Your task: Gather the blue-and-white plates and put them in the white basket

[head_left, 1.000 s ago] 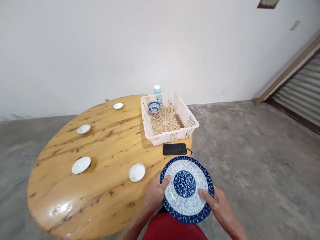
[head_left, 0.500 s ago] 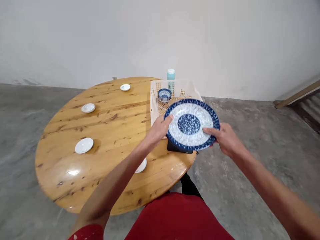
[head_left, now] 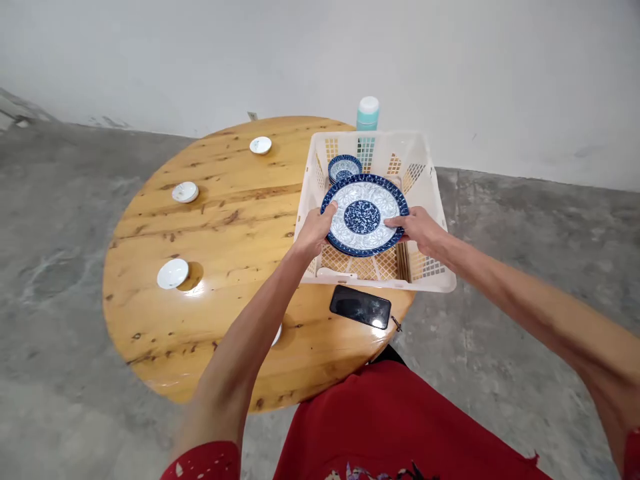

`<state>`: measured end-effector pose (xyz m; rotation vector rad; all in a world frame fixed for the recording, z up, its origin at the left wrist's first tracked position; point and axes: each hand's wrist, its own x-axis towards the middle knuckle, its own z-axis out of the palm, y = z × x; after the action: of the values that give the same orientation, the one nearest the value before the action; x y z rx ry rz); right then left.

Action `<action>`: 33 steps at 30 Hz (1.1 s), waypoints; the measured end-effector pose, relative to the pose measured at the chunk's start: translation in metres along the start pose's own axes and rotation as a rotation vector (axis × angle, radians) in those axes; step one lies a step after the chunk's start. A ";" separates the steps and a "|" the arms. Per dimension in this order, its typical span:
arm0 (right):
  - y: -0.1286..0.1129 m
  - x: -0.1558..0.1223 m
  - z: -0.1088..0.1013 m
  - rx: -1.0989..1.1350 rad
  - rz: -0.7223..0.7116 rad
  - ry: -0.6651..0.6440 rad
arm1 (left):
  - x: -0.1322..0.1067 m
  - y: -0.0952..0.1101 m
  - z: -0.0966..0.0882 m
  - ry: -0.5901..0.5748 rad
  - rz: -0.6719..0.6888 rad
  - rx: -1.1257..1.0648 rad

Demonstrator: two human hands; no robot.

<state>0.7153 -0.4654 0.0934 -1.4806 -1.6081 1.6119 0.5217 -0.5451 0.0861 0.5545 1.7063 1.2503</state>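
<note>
Hands: left hand [head_left: 315,230] and right hand [head_left: 419,228] each clamped on opposite rims of one blue-and-white plate [head_left: 364,215], thumbs on top, fingers beneath. Plate held level inside the white plastic basket [head_left: 434,212], above its lattice floor; whether it already rests on that floor cannot be told. Stack of small blue bowls [head_left: 344,168] in the basket's far left corner, just beyond the plate's far rim and close to touching it. Judged progress: bowls already binned, plate at the point of being set down, and four small white saucers outstanding on the round wooden table [head_left: 230,220] (far saucer [head_left: 261,145], left saucer [head_left: 185,192], near-left saucer [head_left: 173,273], and one half hidden under the left forearm [head_left: 277,334]). Room: the plate fills most of the basket's width, so knuckles sit near both side walls; the open floor lies toward the near wall. Black phone [head_left: 360,307] flat on the table just in front of the basket, near the table edge. Teal bottle [head_left: 367,113] behind the basket's far wall.
</note>
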 end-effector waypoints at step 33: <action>0.095 0.072 0.032 -0.056 0.323 -0.108 | 0.073 -0.077 0.012 0.167 -0.271 0.517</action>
<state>0.6986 -0.4407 -0.0266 -1.7842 -1.5412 1.8605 0.5093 -0.5112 -0.0148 0.5013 2.1801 0.6735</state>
